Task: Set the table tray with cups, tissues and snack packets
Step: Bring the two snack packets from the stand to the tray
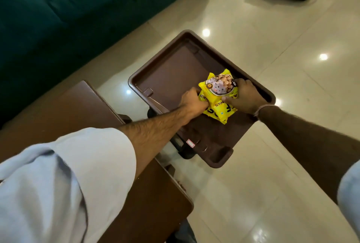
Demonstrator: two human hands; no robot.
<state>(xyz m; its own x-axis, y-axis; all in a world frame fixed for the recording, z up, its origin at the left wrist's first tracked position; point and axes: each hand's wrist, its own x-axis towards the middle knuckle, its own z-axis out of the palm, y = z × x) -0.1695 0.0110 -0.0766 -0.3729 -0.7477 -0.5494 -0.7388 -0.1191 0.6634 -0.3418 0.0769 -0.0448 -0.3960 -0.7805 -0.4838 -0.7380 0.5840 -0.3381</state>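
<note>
A dark green couch (58,8) with a soft, velvety look fills the upper left. A glossy cream tiled floor (272,86) lies under one brown, smooth plastic tray (161,71), rectangular with rounded corners. Crinkly yellow snack packets (218,94), seemingly two, rest at its near right side, the left hand (191,102) and right hand (245,96) closed around them.
</note>
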